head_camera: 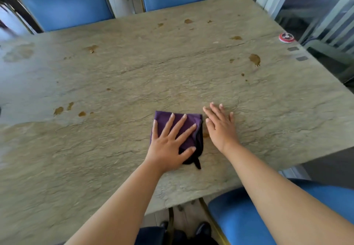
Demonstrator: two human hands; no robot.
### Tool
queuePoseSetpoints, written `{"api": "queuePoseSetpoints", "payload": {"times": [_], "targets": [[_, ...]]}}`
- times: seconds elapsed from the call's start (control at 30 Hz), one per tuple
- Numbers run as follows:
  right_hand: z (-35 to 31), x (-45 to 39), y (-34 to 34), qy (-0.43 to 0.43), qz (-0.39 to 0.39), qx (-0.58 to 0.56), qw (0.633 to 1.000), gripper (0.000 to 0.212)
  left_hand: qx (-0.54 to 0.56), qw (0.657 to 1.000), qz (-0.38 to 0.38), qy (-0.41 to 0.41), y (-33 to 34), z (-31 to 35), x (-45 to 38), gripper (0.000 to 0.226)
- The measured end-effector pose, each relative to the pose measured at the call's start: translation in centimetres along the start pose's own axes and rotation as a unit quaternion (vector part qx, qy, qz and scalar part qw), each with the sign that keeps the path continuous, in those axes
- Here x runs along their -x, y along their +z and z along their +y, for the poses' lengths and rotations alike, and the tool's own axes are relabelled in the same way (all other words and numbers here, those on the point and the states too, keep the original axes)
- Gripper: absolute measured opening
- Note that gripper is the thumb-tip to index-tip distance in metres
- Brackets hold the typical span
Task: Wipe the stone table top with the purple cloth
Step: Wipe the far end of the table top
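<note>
The left hand (168, 145) presses flat, fingers spread, on the folded purple cloth (179, 129) near the stone table's (115, 76) six o'clock edge. The right hand (220, 127) lies open just beside, at the cloth's three o'clock.

Single head-worn view, wide-angle. Looks forward and down from the near edge of the stone table (134, 76), close above it. Blue chairs (65, 5) line the table's far edge, top of frame.

One purple cloth (179, 129) under the left hand (168, 145) — two hands flat, three blue chairs (65, 5), one red disc (286, 37) beyond the right hand (220, 127).
</note>
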State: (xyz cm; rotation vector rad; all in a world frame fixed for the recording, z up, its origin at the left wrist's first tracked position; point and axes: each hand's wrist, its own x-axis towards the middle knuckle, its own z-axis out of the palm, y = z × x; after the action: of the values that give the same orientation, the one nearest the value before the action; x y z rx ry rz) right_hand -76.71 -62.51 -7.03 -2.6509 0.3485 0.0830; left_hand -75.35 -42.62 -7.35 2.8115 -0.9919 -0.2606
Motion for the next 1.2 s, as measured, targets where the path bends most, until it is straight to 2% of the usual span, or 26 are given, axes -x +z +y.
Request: {"api": "queuePoseSetpoints", "payload": {"times": [0.07, 0.13, 0.17, 0.2, 0.27, 0.33, 0.4, 0.53, 0.6, 0.67, 0.8, 0.93, 1.0, 1.07, 1.13, 1.2], "targets": [[-1.0, 0.3, -0.5, 0.045, 0.023, -0.029, 0.998, 0.046, 0.064, 0.998, -0.012, 0.013, -0.5, -0.6, 1.8, 0.059], [-3.7, 1.8, -0.2, 0.061, 0.115, 0.009, 0.991, 0.045, 0.139, 0.989, 0.034, -0.038, -1.3, -1.9, 2.7, 0.056], [-5.3, 2.8, 0.5, 0.036, 0.148, 0.029, 0.988, 0.043, 0.153, 0.982, 0.073, -0.086, -1.7, -2.8, 3.2, 0.057], [-7.0, 4.1, 1.6, -0.015, 0.146, 0.040, 0.988, 0.043, 0.154, 0.972, 0.105, -0.141, -1.8, -3.8, 3.7, 0.059], [-9.6, 6.1, 4.2, -0.124, 0.047, 0.095, 0.987, 0.055, 0.137, 0.958, 0.121, -0.221, -1.7, -5.9, 5.1, 0.064], [-9.3, 5.7, 5.4, -0.150, -0.023, 0.152, 0.977, 0.067, 0.109, 0.964, 0.098, -0.222, -1.1, -7.2, 6.3, 0.067], [-7.2, 3.0, 5.0, -0.107, 0.002, 0.180, 0.978, 0.073, 0.089, 0.973, 0.086, -0.195, -0.6, -7.9, 6.8, 0.068], [-5.3, -1.8, 3.2, 0.071, 0.003, 0.189, 0.979, 0.077, 0.113, 0.969, 0.109, -0.190, -0.3, -8.1, 6.5, 0.071], [-7.1, -1.5, 3.9, 0.090, -0.010, 0.184, 0.979, 0.076, 0.139, 0.965, 0.123, -0.185, -0.3, -8.3, 6.4, 0.070], [-10.0, 1.3, 5.4, 0.024, -0.026, 0.191, 0.981, 0.074, 0.173, 0.957, 0.140, -0.186, -0.4, -8.5, 6.4, 0.068], [-14.1, 10.7, 8.8, -0.179, -0.062, 0.197, 0.962, 0.071, 0.236, 0.939, 0.164, -0.191, -0.7, -8.7, 6.4, 0.067], [-10.0, 13.3, 7.3, -0.323, -0.091, 0.195, 0.922, 0.067, 0.224, 0.944, 0.160, -0.181, -0.8, -8.7, 6.4, 0.065], [-7.2, 11.9, 5.6, -0.264, -0.072, 0.211, 0.938, 0.067, 0.176, 0.959, 0.128, -0.183, -0.8, -8.4, 6.4, 0.066], [-4.9, 9.7, 4.0, -0.100, -0.028, 0.221, 0.970, 0.069, 0.126, 0.970, 0.092, -0.189, -0.8, -8.0, 6.3, 0.070], [-3.4, 7.6, 2.9, 0.080, -0.020, 0.194, 0.978, 0.070, 0.100, 0.974, 0.065, -0.194, -0.8, -7.5, 6.2, 0.074], [-3.8, 6.9, 2.8, 0.167, -0.030, 0.172, 0.970, 0.072, 0.097, 0.972, 0.053, -0.207, -0.6, -6.8, 6.1, 0.074]]}}
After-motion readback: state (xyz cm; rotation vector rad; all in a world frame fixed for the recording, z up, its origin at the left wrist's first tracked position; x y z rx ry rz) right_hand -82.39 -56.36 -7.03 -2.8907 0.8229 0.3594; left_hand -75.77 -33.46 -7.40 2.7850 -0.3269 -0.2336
